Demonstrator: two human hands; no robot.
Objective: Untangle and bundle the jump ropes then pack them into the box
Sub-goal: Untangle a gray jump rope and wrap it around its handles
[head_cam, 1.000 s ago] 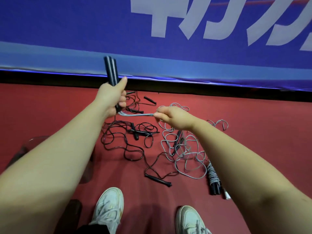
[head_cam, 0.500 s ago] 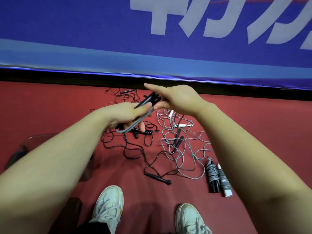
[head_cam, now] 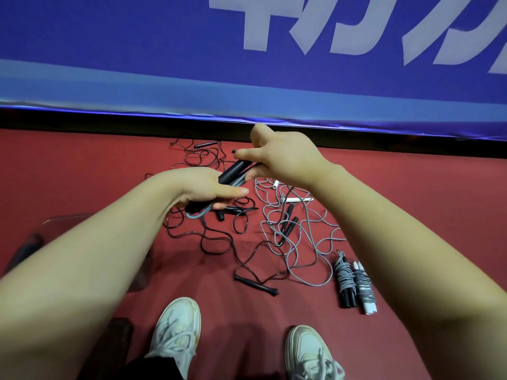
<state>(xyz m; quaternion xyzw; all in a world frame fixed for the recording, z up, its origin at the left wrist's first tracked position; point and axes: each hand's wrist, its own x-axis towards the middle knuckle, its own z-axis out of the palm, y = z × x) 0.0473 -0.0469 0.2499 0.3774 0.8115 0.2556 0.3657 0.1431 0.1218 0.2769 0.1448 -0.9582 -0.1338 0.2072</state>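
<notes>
The left hand [head_cam: 203,187] is closed round a pair of black handles [head_cam: 233,171], and a fold of grey rope [head_cam: 197,213] sticks out below its palm. The right hand [head_cam: 282,160] grips the far end of the handles with its thumb raised. This looks like the bundling step, and the next move is probably to wind the rope tight and tuck in its end. On the red floor [head_cam: 82,165] lie a tangled black rope [head_cam: 256,285], a loose grey tangle [head_cam: 295,237] and two finished bundles [head_cam: 344,278]. No box can be made out for certain.
</notes>
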